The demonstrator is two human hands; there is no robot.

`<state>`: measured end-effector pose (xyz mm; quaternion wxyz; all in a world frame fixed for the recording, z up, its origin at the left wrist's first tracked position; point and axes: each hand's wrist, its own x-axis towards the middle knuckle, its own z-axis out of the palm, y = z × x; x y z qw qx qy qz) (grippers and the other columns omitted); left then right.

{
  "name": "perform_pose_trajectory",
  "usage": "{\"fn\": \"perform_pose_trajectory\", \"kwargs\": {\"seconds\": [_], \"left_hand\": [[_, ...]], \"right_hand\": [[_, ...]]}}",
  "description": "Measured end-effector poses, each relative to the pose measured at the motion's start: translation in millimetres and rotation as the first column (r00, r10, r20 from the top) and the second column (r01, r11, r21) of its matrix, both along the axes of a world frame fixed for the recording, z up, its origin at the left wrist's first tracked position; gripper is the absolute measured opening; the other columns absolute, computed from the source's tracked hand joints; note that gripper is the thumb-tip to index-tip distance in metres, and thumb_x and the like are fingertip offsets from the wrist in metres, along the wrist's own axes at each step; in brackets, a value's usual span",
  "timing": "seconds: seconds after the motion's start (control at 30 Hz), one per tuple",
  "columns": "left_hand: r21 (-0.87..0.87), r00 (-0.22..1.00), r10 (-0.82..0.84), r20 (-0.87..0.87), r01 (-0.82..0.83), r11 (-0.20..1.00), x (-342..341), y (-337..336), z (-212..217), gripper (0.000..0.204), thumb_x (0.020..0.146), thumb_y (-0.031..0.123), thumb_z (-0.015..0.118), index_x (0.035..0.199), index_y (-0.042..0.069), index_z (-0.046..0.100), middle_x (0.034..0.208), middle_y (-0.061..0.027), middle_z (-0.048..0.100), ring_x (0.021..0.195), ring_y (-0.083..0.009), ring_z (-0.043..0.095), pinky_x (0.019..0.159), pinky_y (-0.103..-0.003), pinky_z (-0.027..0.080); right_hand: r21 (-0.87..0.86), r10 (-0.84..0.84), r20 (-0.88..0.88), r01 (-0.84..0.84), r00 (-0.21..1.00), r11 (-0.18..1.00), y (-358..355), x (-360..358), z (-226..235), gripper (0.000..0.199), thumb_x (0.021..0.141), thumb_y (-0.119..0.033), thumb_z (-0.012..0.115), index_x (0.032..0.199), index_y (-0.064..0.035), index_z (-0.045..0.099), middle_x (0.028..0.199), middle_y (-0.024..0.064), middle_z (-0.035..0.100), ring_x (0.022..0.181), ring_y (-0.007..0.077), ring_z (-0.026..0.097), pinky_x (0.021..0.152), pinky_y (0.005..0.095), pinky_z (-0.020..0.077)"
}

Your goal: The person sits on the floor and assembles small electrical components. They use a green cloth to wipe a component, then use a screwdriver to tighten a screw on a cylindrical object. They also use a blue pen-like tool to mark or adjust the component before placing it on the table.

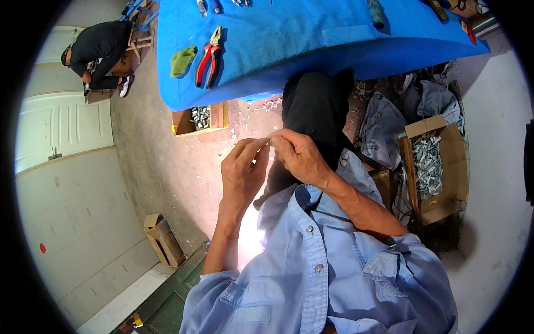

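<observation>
My left hand (pixel 242 167) and my right hand (pixel 300 157) meet fingertip to fingertip in front of my body, above my lap. Both are closed in a pinch. Whatever lies between the fingertips is too small or too hidden to make out. Beyond them is a table with a blue cloth (pixel 267 44). Pliers with red and black handles (pixel 209 61) lie on it, jaws pointing away from me. Beside the pliers sits a crumpled green cloth (pixel 182 61). A teal-handled tool (pixel 376 13) rests at the far right part of the table.
Under the table stands a cardboard box (pixel 183 123) of small metal pieces. To my right, another open box (pixel 453 167) holds many shiny metal parts, near grey plastic bags (pixel 382 125). A person in black (pixel 103 47) sits bent over at far left. Small scraps litter the floor.
</observation>
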<state>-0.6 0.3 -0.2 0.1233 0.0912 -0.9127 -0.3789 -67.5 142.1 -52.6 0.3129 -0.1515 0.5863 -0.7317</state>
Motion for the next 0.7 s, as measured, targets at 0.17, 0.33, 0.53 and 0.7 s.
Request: {"fn": "perform_pose_trajectory", "kwargs": {"seconds": [0.17, 0.33, 0.53, 0.7], "left_hand": [[-0.099, 0.996, -0.080, -0.046, 0.075, 0.992, 0.1, -11.7, -1.8, 0.013, 0.090, -0.003, 0.070, 0.103, 0.000, 0.073, 0.091, -0.0113, 0.071, 0.071, -0.0167, 0.068, 0.060, -0.027, 0.053], [-0.233, 0.988, -0.131, -0.085, 0.108, 0.966, -2.1, -11.5, -2.1, 0.012, 0.087, -0.003, 0.071, 0.099, 0.000, 0.072, 0.091, -0.0128, 0.071, 0.073, -0.0231, 0.070, 0.061, -0.030, 0.055], [-0.350, 0.988, -0.141, -0.060, 0.111, 0.930, -2.0, -6.5, -3.0, 0.010, 0.084, -0.003, 0.071, 0.091, 0.002, 0.067, 0.085, -0.0115, 0.068, 0.068, -0.0239, 0.068, 0.057, -0.032, 0.054], [-0.360, 0.989, -0.115, -0.091, 0.075, 0.930, -0.5, -1.0, -6.3, 0.011, 0.082, -0.004, 0.070, 0.087, 0.003, 0.064, 0.080, -0.0097, 0.064, 0.064, -0.0253, 0.065, 0.057, -0.034, 0.053]], "right_hand": [[-0.012, -0.003, -0.015, 0.002, 1.000, 1.000, -5.4, 1.3, -0.5, 0.030, 0.107, -0.026, 0.054, 0.105, 0.0019, 0.066, 0.070, 0.0018, 0.054, 0.065, 0.0082, 0.049, 0.059, 0.0267, 0.0433], [0.019, -0.024, -0.133, 0.027, 0.991, 0.999, -4.6, 0.7, -0.2, 0.029, 0.106, -0.024, 0.055, 0.106, 0.0022, 0.066, 0.077, 0.0093, 0.063, 0.070, 0.0129, 0.057, 0.065, 0.0290, 0.0482], [0.023, -0.017, -0.190, 0.022, 0.982, 0.999, -2.1, 0.1, 1.9, 0.026, 0.106, -0.020, 0.055, 0.105, 0.0032, 0.066, 0.082, 0.0121, 0.066, 0.074, 0.0143, 0.060, 0.068, 0.0295, 0.0498], [-0.007, 0.019, -0.121, -0.020, 0.993, 1.000, -0.6, 0.8, -2.9, 0.025, 0.105, -0.018, 0.056, 0.107, 0.0037, 0.067, 0.077, 0.0089, 0.063, 0.072, 0.0124, 0.058, 0.066, 0.0288, 0.0487]]}}
